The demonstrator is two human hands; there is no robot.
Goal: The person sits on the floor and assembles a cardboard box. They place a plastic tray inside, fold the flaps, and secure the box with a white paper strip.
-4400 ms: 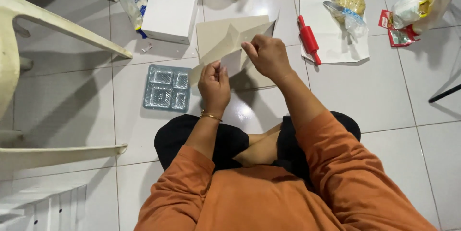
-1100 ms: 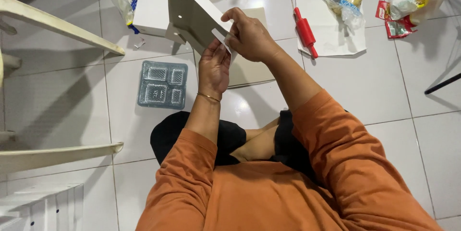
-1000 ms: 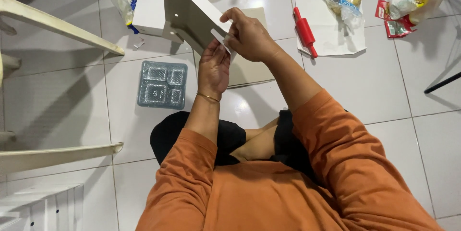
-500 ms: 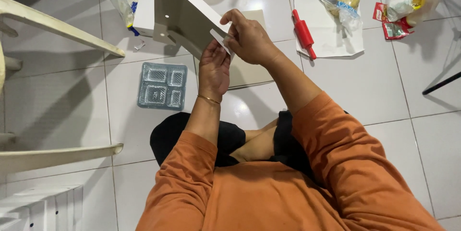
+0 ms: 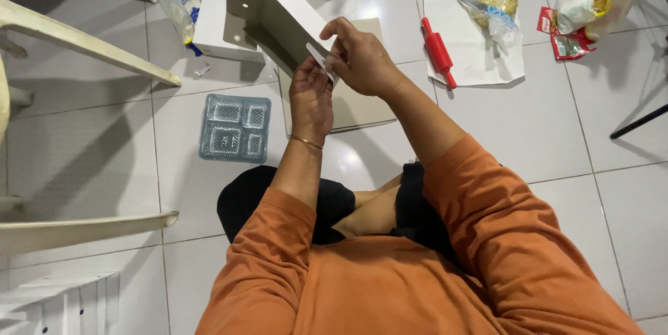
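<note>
Above the tiled floor, both hands, left hand (image 5: 311, 95) and right hand (image 5: 358, 64), pinch a folded card (image 5: 268, 18) by one flap, which could tear if tugged unevenly.

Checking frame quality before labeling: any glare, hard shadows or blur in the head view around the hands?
Head view: sharp, no motion blur on the left hand or right hand; glossy floor tiles show soft glare near the knees; the white chair casts a broad shadow on the left; the folded cardboard piece is evenly lit; slight wide-angle curvature at the edges.
</note>
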